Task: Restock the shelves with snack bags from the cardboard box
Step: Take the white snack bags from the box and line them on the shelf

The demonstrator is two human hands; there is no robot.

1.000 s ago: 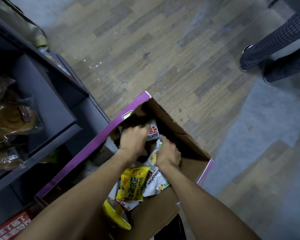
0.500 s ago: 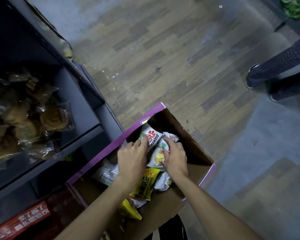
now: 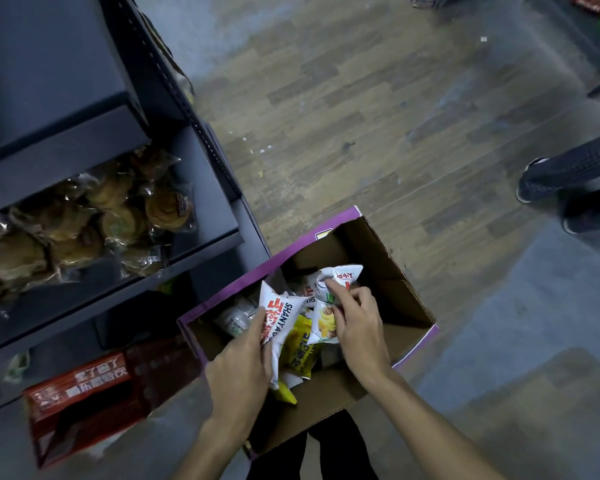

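Both hands have drawn upward since a moment ago, each raising a bag from the pile. Fingers of the left hand (image 3: 239,372) clench a white snack bag (image 3: 286,318) with red lettering; fingers of the right hand (image 3: 361,330) pinch a second white bag (image 3: 326,308). Between them a yellow bag (image 3: 302,348) lies in the cardboard box (image 3: 388,268) on the floor. Beyond, to the left, the shelf (image 3: 205,249) holds wrapped pastries (image 3: 118,220).

Box (image 3: 378,251) right side bare, bags (image 3: 302,348) crowd middle. Shelf (image 3: 208,213) right end free beside pastries (image 3: 118,220). Red carton (image 3: 84,386) blocks floor (image 3: 361,133) left of box. Floor ahead open.
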